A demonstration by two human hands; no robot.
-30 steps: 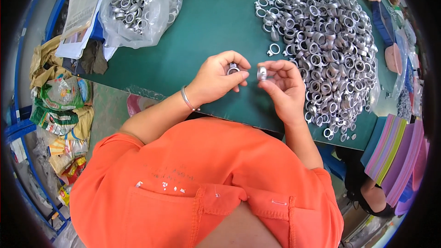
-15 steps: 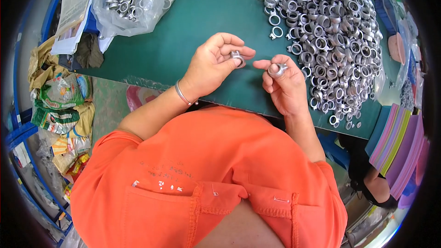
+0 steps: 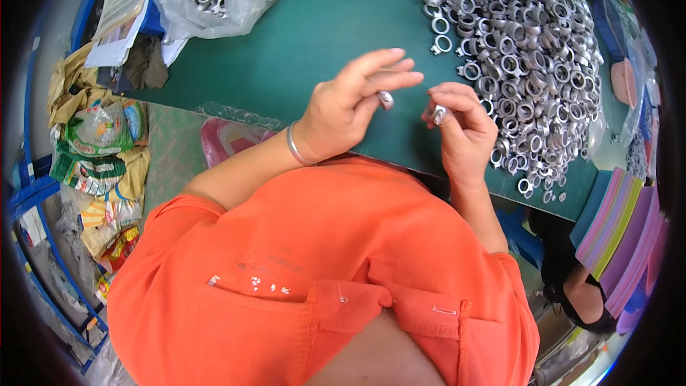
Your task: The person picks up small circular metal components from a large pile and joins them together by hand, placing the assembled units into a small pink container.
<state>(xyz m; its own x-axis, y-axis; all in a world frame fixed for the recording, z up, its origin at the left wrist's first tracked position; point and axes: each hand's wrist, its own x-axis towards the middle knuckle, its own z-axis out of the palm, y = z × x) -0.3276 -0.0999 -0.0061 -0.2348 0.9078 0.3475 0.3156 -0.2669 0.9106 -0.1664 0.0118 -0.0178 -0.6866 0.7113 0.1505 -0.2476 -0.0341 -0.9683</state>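
My left hand (image 3: 350,104), a bangle on its wrist, pinches a small grey metal ring part (image 3: 386,100) between thumb and fingers, the other fingers stretched out. Just to its right, my right hand (image 3: 466,123) grips a second metal ring (image 3: 439,114), seen nearly edge-on, at thumb and fingertips. Both hands hover above the near edge of the green table (image 3: 343,21), a short gap between them. Beside my right hand lies a big heap of like metal rings (image 3: 522,64), each with a small lug.
A clear plastic bag (image 3: 246,11) with more rings stands at the far left, beside papers (image 3: 128,0). Sacks and wrappers (image 3: 100,143) lie left of the table by a blue rack. Coloured foam sheets (image 3: 614,221) stack at the right, near a person's foot (image 3: 582,297).
Both hands have shifted slightly to the right. Each ring has been turned and now shows more edge-on; the right fingers have curled in closer around theirs.
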